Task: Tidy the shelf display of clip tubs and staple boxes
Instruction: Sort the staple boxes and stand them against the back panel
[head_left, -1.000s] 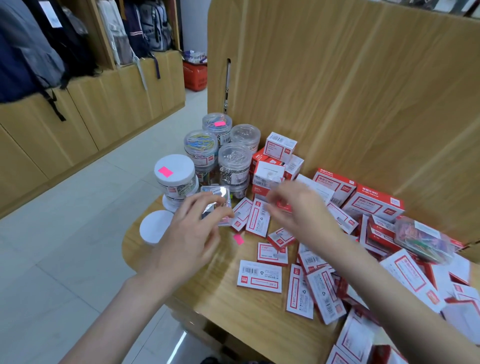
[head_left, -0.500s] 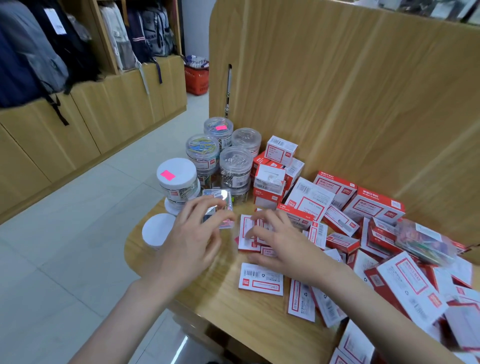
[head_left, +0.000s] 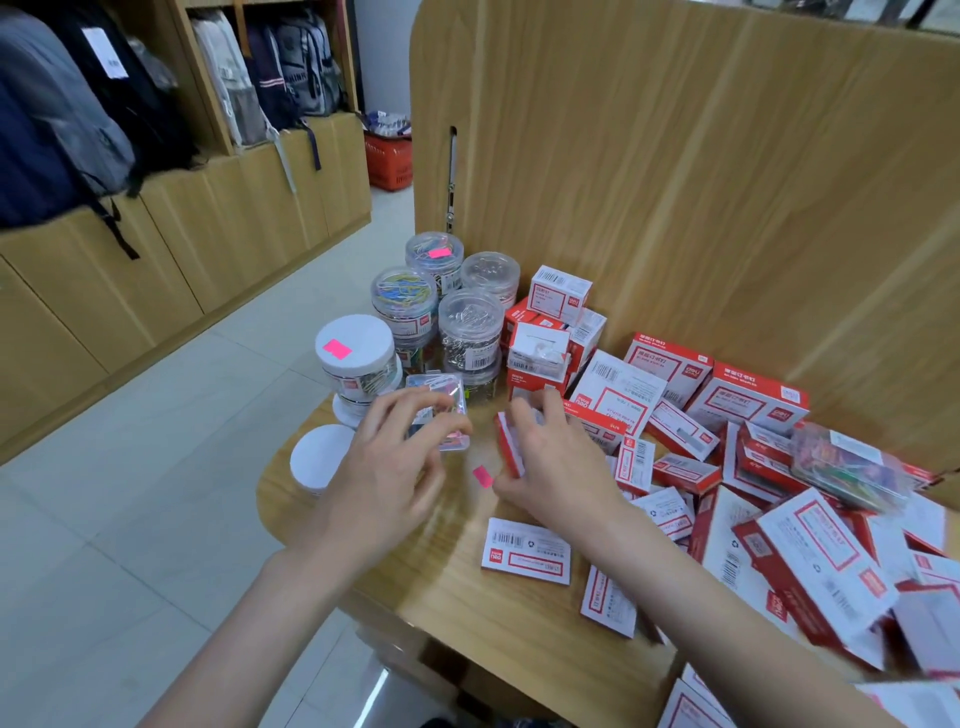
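Bright, even indoor light filled the scene, and a pale sheen lay on the wooden shelf (head_left: 457, 571) near its front edge, with another streak of glare on the floor tiles (head_left: 371, 696) below. Both hands were smeared by motion, the left hand (head_left: 387, 467) softest at the fingertips, and the red and white boxes (head_left: 821, 571) at the right edge blurred too. The wide lens bent the wooden back panel (head_left: 701, 182) into a curve, and shadows under the hands were faint and soft.

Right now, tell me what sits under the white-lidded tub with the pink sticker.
The white-lidded tub stands stacked on another tub; only its white rim shows. The left hand hides the rest.
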